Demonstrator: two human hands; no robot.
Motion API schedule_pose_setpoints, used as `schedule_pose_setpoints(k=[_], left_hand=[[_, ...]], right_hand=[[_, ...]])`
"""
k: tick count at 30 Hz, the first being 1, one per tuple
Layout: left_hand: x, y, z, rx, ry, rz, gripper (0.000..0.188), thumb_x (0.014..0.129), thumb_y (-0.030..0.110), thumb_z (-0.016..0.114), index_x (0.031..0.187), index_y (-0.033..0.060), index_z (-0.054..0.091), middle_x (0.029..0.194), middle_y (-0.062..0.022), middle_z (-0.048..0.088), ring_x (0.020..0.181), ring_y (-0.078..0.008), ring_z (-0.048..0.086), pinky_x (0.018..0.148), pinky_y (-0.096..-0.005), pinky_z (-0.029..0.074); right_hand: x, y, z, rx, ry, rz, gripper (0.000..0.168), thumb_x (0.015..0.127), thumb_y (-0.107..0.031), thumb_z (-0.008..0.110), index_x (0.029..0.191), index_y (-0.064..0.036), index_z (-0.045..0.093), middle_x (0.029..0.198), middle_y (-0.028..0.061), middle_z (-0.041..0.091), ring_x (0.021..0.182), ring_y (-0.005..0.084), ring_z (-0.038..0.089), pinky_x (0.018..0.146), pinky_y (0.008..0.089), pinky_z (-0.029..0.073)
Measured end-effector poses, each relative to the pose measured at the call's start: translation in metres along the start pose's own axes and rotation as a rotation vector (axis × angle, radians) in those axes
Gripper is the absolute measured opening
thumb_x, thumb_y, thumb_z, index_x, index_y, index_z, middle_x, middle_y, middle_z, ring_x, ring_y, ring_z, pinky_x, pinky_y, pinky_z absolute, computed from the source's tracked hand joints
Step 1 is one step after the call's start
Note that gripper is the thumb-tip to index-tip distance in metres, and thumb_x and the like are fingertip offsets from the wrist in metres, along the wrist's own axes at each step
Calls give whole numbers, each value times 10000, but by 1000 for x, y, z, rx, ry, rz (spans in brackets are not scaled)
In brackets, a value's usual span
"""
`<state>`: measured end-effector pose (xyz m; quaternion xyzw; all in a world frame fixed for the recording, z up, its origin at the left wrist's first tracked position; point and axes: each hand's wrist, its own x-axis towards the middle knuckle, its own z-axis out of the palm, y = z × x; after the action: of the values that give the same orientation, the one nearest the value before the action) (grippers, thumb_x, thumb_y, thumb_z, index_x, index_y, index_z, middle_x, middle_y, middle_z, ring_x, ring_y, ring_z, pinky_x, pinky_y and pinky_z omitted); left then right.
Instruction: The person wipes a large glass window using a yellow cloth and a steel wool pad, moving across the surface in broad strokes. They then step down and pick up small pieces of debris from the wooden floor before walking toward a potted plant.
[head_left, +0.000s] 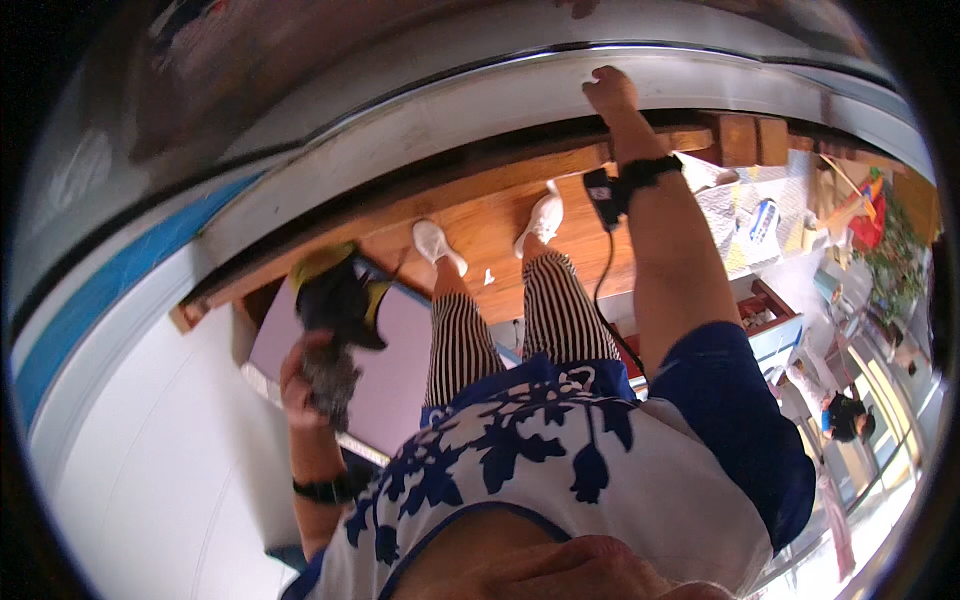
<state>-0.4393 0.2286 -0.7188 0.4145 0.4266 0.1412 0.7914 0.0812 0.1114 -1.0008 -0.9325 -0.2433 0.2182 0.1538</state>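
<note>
My left hand is at the left, closed around a crumpled grey cloth. Beyond the cloth, a black and yellow item adjoins it; blur hides what it is and whether my hand holds it too. My right hand reaches far forward with curled fingers. It is at the pale window sill, and nothing shows in it; whether it presses on the sill is hard to tell. A dark wristband with a small black box and a cable is on the right forearm.
My white shoes stand on a brown wooden surface. Left of them is a mauve panel. Glass rises beyond the sill. At right are a patterned mat, a blue-and-white object, green plants and people farther off.
</note>
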Motion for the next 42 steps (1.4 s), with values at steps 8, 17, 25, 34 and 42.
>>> schedule_pose_setpoints(k=[8, 17, 25, 34, 42], left_hand=[[-35, -22, -13, -133, 216, 80, 621, 747, 230, 599, 1249, -108, 461, 953, -205, 625, 801, -259, 634, 704, -328, 529], [-50, -10, -28, 74, 197, 139, 407, 774, 178, 600, 1119, -32, 555, 1139, -295, 547, 842, -325, 638, 658, -381, 566], [-24, 0, 2, -44, 171, 16, 529, 727, 178, 513, 1173, -107, 513, 1005, -208, 630, 770, -264, 672, 706, -366, 594], [-41, -12, -1, 18, 203, 46, 717, 771, 357, 660, 1269, -112, 446, 1085, -191, 609, 891, -281, 637, 713, -337, 543], [-44, -16, 17, -230, 118, -13, 526, 688, 89, 506, 1177, -105, 529, 1065, -196, 626, 950, -287, 660, 888, -406, 546]], right_hand=[[15, -23, 38, -80, -52, 268, 356, 872, -252, 611, 1143, -24, 575, 1162, 175, 576, 1146, 326, 551, 963, 411, 472], [10, -28, 62, -133, -34, 104, 202, 930, -163, 496, 1088, -56, 561, 1092, 177, 585, 1027, 340, 602, 852, 410, 524], [24, 5, 48, -222, 7, -24, 137, 882, -160, 544, 987, -100, 606, 1001, 150, 661, 990, 322, 636, 823, 435, 526], [31, 26, 32, 15, -21, -69, 290, 865, -404, 596, 985, -153, 678, 1024, 94, 690, 955, 324, 653, 863, 440, 512], [-46, -138, 32, -101, -250, -967, 85, 828, -122, 632, 896, -94, 590, 872, 154, 646, 830, 367, 606, 734, 440, 496]])
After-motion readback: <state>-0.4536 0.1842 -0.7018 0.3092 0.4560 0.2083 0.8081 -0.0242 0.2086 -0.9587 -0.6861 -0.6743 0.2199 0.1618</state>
